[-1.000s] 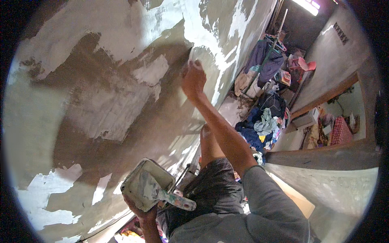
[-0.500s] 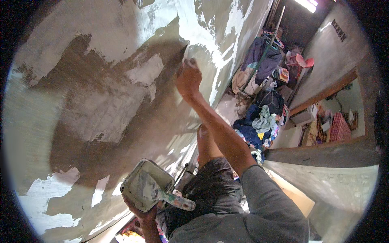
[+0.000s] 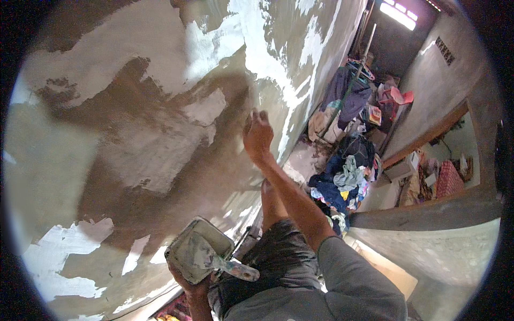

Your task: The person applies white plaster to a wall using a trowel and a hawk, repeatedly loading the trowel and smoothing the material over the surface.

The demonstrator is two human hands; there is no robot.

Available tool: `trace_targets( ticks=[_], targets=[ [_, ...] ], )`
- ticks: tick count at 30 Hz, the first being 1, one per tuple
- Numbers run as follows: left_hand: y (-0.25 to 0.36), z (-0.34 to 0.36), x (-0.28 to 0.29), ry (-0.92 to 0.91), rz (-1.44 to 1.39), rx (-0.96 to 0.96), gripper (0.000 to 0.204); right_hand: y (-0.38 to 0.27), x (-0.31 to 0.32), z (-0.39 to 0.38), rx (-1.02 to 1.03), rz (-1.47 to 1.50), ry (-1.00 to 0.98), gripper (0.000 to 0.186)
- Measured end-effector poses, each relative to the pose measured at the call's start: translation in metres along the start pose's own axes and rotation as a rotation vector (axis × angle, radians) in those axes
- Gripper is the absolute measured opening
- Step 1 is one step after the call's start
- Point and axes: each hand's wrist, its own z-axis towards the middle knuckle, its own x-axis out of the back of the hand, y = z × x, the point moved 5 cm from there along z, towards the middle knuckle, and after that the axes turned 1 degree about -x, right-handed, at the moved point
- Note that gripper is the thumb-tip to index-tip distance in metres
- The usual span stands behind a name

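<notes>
My left hand (image 3: 187,281) grips a square, putty-stained tray (image 3: 227,247) from below, low and to the left. Inside it lies a broad putty knife (image 3: 199,251), its smeared handle jutting over the tray's right edge toward my shorts. My right arm reaches up and forward. At its end my right hand (image 3: 259,137) is closed, close against the patchy wall (image 3: 144,155). Whatever its fingers hold, if anything, cannot be made out. White filler streaks (image 3: 278,72) cover the wall above and to the right of this hand, whose shadow falls on the wall.
A heap of clothes (image 3: 348,174) lies on the floor ahead to the right. Beyond it, garments hang from a rack (image 3: 345,99), with a red plastic chair (image 3: 400,96) nearby. An opening with a wooden frame (image 3: 428,131) is in the right wall.
My right hand has moved down along the wall. The tray in my left hand sits slightly lower and farther right, with the putty knife still in it. The view has shifted slightly.
</notes>
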Motion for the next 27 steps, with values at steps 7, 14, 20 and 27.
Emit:
trace_targets(
  ticks=[7, 14, 20, 27],
  targets=[
    [0.014, -0.003, -0.001, -0.018, -0.443, 0.176, 0.056, -0.016, 0.016, -0.043, -0.064, 0.224, 0.024, 0.033],
    [0.037, -0.015, -0.013, 0.034, -0.615, 0.296, 0.06, -0.012, 0.015, -0.055, -0.14, 0.484, 0.025, 0.031],
    [0.051, -0.026, -0.008, 0.073, 0.005, -0.019, 0.045, -0.001, -0.016, -0.078, -0.363, 0.585, -0.132, 0.025],
    [0.014, -0.004, 0.011, -0.109, -0.382, 0.207, 0.07, 0.059, -0.046, -0.082, -0.221, 0.614, 0.001, 0.022]
  ],
)
